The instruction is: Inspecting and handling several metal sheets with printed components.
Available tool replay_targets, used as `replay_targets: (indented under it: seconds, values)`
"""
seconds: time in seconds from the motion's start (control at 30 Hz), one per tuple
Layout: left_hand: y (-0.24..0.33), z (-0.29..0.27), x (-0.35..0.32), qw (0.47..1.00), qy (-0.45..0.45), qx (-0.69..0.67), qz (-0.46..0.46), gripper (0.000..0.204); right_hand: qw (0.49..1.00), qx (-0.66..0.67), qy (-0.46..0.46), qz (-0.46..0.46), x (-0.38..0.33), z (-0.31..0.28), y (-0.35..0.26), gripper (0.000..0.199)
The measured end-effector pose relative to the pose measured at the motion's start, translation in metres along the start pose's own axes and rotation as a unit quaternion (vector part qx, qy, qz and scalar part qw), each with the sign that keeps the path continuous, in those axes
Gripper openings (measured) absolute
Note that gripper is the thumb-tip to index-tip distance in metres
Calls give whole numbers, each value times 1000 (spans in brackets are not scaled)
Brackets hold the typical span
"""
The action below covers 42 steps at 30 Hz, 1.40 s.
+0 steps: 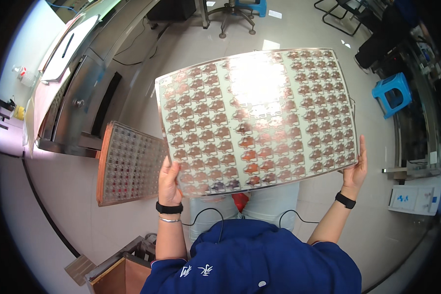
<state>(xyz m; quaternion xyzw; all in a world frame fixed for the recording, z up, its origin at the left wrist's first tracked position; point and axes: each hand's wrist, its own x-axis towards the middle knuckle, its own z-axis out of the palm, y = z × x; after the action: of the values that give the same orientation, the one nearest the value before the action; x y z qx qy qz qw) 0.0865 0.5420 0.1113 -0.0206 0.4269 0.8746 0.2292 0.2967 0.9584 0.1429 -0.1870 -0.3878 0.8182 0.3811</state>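
Note:
I hold up a large rectangular circuit board panel (299, 117), pale, with rows of copper-coloured shapes and a bright glare near its top. My left hand (169, 183) grips its lower left corner, thumb on the face. At the lower right corner my right hand (356, 169) supports the edge; one finger points up along the side, and the others are partly hidden behind the panel. To the left, close to my left hand, stands a tilted stack of similar panels (130, 166) with copper-brown edges, partly covered by the held one.
A metal workbench (78, 98) with papers (73, 44) and a pen runs along the left. Blue stools (393, 93), a wheeled chair base (230, 18) and a white box (412, 199) stand around. A wooden-sided box (122, 274) is at lower left.

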Motion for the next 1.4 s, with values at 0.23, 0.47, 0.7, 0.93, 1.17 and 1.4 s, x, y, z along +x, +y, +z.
replay_targets:
  seconds: [0.23, 0.47, 0.7, 0.93, 1.17, 1.4]
  values:
    - [4, -30, 3, 997, 55, 41, 34, 34, 973, -231, -19, 18, 3, 21, 0, 45]
    - [13, -21, -3, 984, 103, 138, 53, 34, 964, -251, -46, 75, 9, 22, 15, 42]
    - [5, -12, 0, 963, 186, 179, 84, 34, 961, -256, -83, 67, 14, 21, 24, 41]
    - [5, -26, 0, 970, 104, 208, 69, 33, 968, -225, -79, 76, 16, 25, 24, 39]
    - [2, -33, 4, 964, 130, 218, 74, 30, 969, -211, -105, 77, 18, 19, 28, 39]
    - [-3, -43, 5, 950, 167, 243, 103, 26, 963, -238, -96, 83, 15, 26, 22, 36]
